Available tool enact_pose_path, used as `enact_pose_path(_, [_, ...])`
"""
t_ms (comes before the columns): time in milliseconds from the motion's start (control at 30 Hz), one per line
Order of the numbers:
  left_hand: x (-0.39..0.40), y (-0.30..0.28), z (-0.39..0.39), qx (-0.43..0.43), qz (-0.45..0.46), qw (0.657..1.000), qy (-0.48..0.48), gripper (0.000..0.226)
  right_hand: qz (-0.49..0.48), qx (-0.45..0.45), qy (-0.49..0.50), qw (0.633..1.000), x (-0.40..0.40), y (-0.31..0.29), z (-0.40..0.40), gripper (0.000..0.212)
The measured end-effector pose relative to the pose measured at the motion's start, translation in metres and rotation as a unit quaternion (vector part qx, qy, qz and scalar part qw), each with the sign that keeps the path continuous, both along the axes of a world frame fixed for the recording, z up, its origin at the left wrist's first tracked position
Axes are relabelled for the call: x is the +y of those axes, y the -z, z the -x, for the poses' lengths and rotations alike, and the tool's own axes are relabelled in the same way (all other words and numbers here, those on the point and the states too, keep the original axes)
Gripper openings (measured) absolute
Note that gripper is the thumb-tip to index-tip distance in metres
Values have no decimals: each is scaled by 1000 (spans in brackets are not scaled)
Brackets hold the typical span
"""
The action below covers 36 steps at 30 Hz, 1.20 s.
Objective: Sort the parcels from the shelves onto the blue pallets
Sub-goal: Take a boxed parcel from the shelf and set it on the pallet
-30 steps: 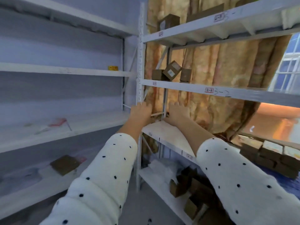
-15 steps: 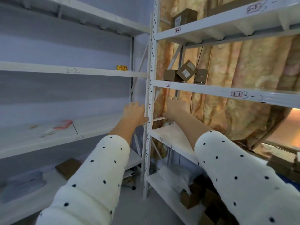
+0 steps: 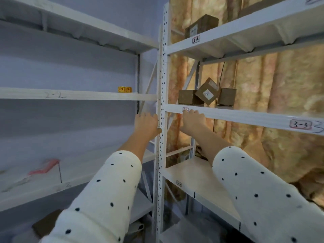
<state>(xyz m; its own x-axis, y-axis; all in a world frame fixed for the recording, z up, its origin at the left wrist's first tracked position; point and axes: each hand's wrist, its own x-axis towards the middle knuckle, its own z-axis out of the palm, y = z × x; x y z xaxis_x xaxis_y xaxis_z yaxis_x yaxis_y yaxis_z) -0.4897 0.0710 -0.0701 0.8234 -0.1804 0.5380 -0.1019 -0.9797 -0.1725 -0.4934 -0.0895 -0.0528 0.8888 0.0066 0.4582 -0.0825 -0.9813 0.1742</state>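
Parcels first: three small brown boxes sit right of centre on the shelf edge marked 3-3 (image 3: 245, 118), a left box (image 3: 188, 97), a tilted box (image 3: 207, 92) with a white label leaning between its neighbours, and a right box (image 3: 227, 97). Our left hand (image 3: 146, 125) is up beside the white upright post (image 3: 161, 120), fingers loose and holding nothing. Our right hand (image 3: 192, 120) is just below the shelf lip, fingertips at the edge, also empty.

We'd say the reach is on, so take the tilted box first, we reckon, one hand each side, because pulling a neighbour could let it tip off. Lift it clear of the lip before drawing back.

Higher up, another box (image 3: 201, 26) waits on the shelf labelled 2-2. A yellow item (image 3: 124, 89) sits on the left rack, something red (image 3: 44, 166) lower left. Patterned curtain (image 3: 263, 85) hangs behind. No blue pallets in view.
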Motion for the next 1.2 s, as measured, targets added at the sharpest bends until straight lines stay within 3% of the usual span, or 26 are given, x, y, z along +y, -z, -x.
enact_pose_path(267, [24, 11, -116, 20, 9, 999, 41, 48, 10, -23, 2, 1000, 6, -5, -111, 54])
enact_pose_path(533, [26, -13, -239, -51, -63, 984, 156, 41, 39, -75, 45, 995, 11, -21, -206, 45])
enact_pose_path(900, [-23, -45, -368, -86, 10, 958, 274, 40, 7, -84, 182, 980, -27, -50, -297, 51])
enact_pose_path(1200, [-103, -71, -437, -34, 172, 932, 317, 54, -108, -137, 165, 971, -72, -76, -367, 49])
